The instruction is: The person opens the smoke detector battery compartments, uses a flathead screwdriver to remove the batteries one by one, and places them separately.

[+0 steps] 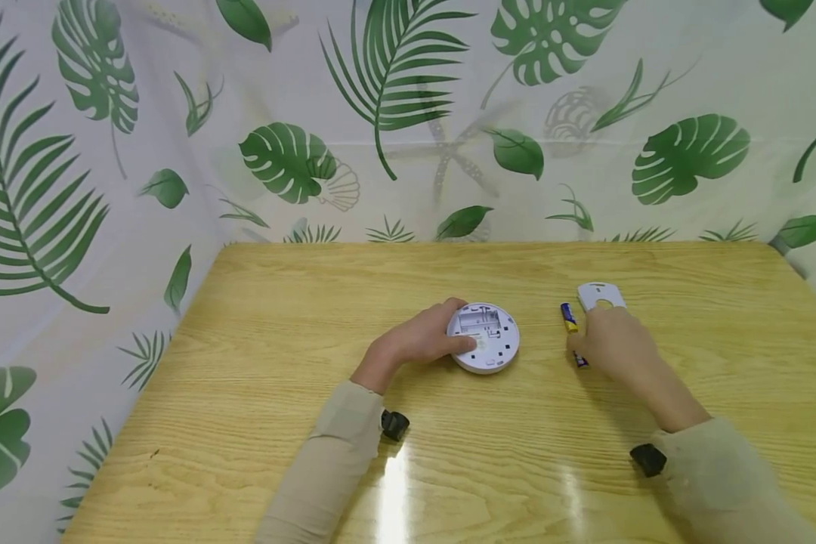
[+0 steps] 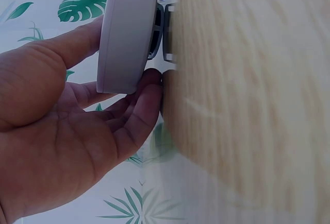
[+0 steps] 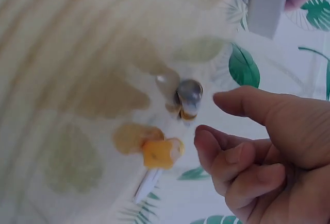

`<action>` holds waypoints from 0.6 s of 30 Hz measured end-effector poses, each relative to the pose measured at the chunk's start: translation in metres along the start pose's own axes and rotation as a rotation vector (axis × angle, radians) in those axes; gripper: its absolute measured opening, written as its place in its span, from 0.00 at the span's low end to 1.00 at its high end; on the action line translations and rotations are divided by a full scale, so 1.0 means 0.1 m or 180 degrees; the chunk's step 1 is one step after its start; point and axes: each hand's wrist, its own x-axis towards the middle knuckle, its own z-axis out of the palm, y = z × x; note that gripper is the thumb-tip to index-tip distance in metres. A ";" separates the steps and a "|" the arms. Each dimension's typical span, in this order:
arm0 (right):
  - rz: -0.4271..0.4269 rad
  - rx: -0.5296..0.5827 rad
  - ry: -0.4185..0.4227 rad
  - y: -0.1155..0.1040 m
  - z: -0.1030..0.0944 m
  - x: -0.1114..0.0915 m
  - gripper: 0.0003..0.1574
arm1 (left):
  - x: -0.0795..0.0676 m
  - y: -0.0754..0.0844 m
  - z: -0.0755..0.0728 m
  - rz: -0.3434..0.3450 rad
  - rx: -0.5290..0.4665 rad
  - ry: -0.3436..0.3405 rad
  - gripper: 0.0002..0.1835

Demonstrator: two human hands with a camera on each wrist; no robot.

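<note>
My left hand point(image 1: 430, 332) grips a round white smoke detector point(image 1: 499, 349) by its left side, thumb on top and fingers beneath. The detector's battery compartment point(image 1: 479, 321) faces up, uncovered and without batteries. In the left wrist view the detector point(image 2: 125, 38) shows edge-on, its dark vented part toward the table. My right hand point(image 1: 615, 344) hovers over two blue-and-yellow batteries, one farther point(image 1: 568, 316) and one nearer point(image 1: 581, 361) and partly hidden. In the right wrist view thumb and forefinger are apart, just short of a battery end point(image 3: 190, 91), with nothing between them.
A white plate with a round hole point(image 1: 595, 292) lies beyond my right hand, partly covered by it. The wooden table point(image 1: 279, 302) meets a leaf-patterned cloth point(image 1: 435, 181) at the back and left. Dark wrist cameras point(image 1: 395, 425) sit by both sleeves.
</note>
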 end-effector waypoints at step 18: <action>0.0540 0.0317 -0.0256 0.80 -0.16 0.41 0.30 | 0.01 -0.03 0.04 -0.0017 0.0008 -0.0020 0.39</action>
